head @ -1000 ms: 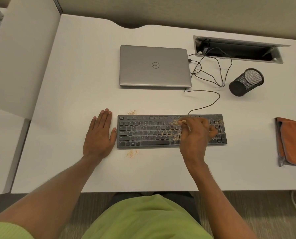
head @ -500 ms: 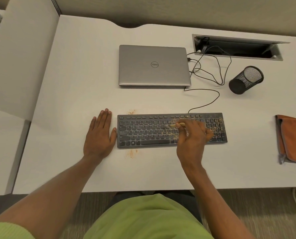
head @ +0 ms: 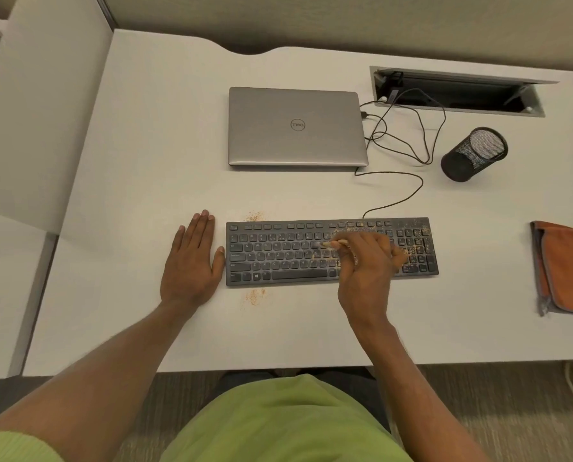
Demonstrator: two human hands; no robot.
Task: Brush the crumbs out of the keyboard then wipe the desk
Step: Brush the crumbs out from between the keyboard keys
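Observation:
A dark keyboard (head: 278, 258) lies on the white desk (head: 145, 161), with brown crumbs scattered over its right part. My right hand (head: 365, 275) hovers over the keyboard's middle-right and pinches a small brush (head: 328, 244) whose bristles touch the keys near the centre. Flat on the desk, my left hand (head: 190, 265) rests with its thumb against the keyboard's left edge. Small heaps of crumbs (head: 254, 296) sit on the desk in front of the keyboard and behind it at the left.
A closed grey laptop (head: 296, 126) sits behind the keyboard, with cables (head: 401, 141) running to a recessed cable tray (head: 458, 91). A black mesh pen cup (head: 475, 155) lies on its side at the right. An orange cloth (head: 568, 265) lies at the right edge.
My right hand has drawn the brush leftward across the keys, from the right-middle toward the centre. The left hand has stayed in place.

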